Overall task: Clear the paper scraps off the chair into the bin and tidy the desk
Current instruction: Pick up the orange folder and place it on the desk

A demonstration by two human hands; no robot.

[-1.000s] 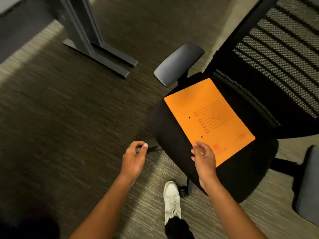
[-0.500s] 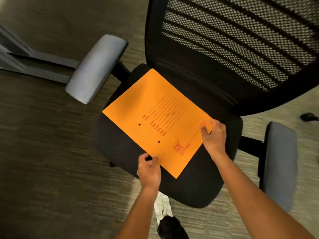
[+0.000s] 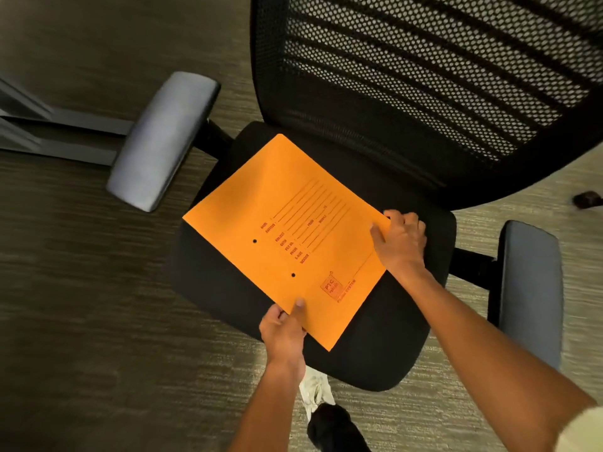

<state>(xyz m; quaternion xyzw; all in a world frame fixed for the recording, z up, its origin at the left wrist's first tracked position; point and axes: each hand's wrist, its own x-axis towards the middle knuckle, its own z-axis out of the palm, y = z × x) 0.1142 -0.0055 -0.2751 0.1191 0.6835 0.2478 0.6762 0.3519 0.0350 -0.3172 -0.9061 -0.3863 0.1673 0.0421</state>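
Both hands clamped on the orange folder, which lies on the chair seat.

Our left hand (image 3: 283, 327) pinches the folder's (image 3: 287, 236) near edge, thumb on top beside the lower punched hole. Our right hand (image 3: 403, 244) grips its right corner, thumb pressed on the printed face, fingers curled under. The hands sit well apart, one on each side of the sheet. Folder lies at an angle across the black seat (image 3: 375, 347) of the office chair, printed lines and a red stamp facing up. Mesh backrest (image 3: 424, 86) beyond; grey armrests left (image 3: 163, 140) and right (image 3: 528, 288). Carpet floor (image 3: 81, 305) below, a white shoe (image 3: 315, 391) under the seat's front edge.
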